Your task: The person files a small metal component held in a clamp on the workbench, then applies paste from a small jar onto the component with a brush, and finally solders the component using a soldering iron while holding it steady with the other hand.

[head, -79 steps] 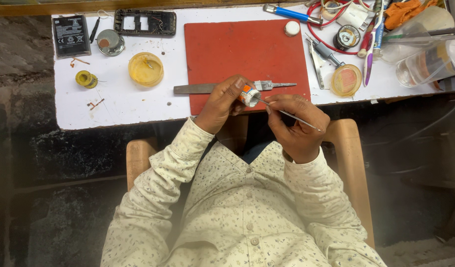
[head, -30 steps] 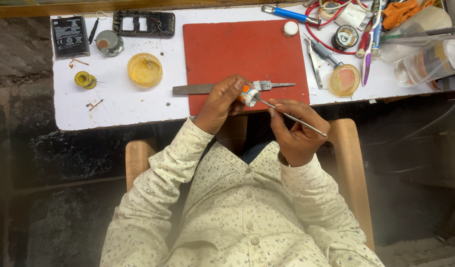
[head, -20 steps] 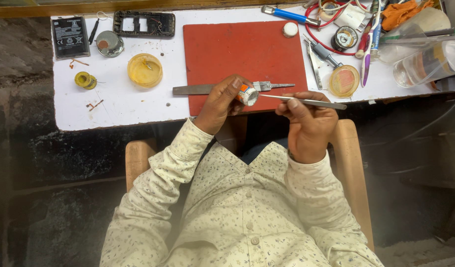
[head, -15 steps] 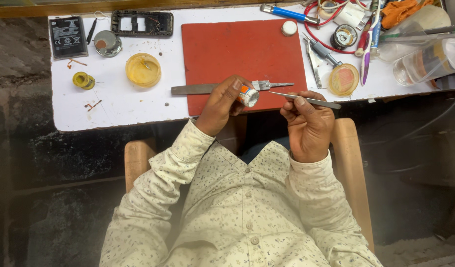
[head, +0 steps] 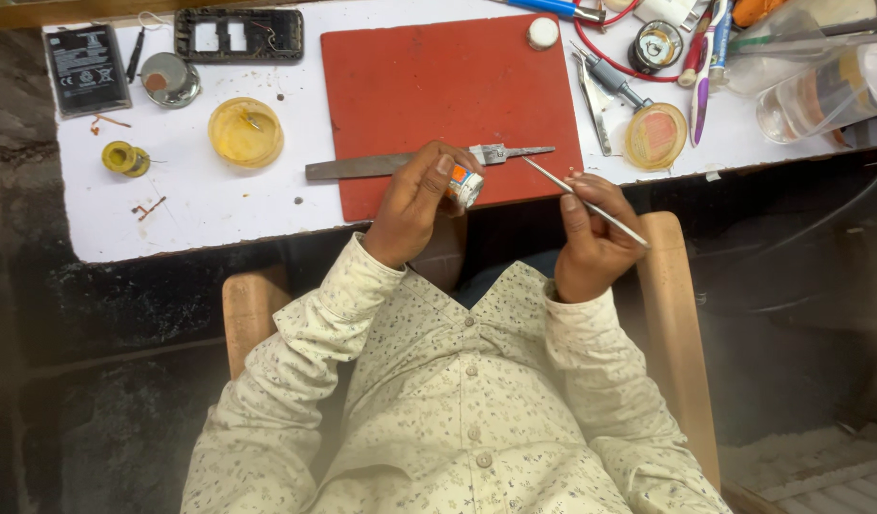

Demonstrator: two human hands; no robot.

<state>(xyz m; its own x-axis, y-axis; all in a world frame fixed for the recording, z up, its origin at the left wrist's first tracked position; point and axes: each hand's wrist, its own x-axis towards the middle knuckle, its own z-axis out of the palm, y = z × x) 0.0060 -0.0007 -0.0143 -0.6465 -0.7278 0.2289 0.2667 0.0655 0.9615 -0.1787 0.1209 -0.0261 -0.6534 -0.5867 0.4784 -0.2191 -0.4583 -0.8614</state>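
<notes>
A small white-and-orange tube (head: 465, 185) is pinched in the left hand (head: 415, 202), at its fingertips. A thin metal probe (head: 583, 201) is gripped mid-shaft by the right hand (head: 591, 243). The tube is judged light and crushable, best held at its sides.

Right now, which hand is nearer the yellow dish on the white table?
Left. The left hand holds a small container right of the yellow dish; the right hand, gripping a thin rod, sits farther right.

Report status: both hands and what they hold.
Left hand grips small white tub. Right hand holds thin metal rod, tip clear of tub. Nothing between them.
</notes>
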